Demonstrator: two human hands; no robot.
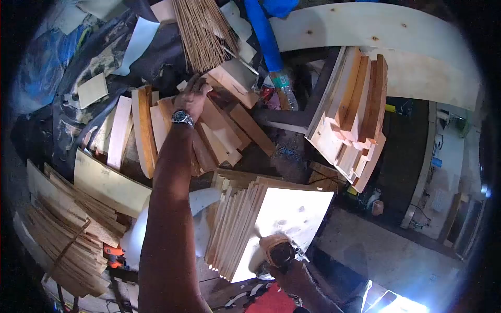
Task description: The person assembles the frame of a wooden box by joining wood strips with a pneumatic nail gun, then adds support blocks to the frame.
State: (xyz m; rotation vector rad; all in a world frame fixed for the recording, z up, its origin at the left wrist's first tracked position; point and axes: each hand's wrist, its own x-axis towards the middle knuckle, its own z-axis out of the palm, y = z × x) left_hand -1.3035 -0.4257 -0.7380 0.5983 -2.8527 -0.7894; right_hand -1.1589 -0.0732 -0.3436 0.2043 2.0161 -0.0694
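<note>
My left hand (193,98), with a watch on its wrist, reaches to the upper ends of several loose wooden pieces (213,128). Its fingers are a little apart and bent over the wood; no grip on a piece shows. Low in the view, my right hand (284,263) is closed round a dark, rounded object that I cannot make out. That hand is over a brightly lit pale board (295,211), the top face of a stack of thin boards (232,229).
A bundle of thin sticks (203,34) lies at the top. Stacked timber pieces (360,112) stand at the right beside a plastic bottle (284,91). More thin boards (65,235) and an orange tool (113,254) are at the lower left. A long curved plank (365,31) spans the top right.
</note>
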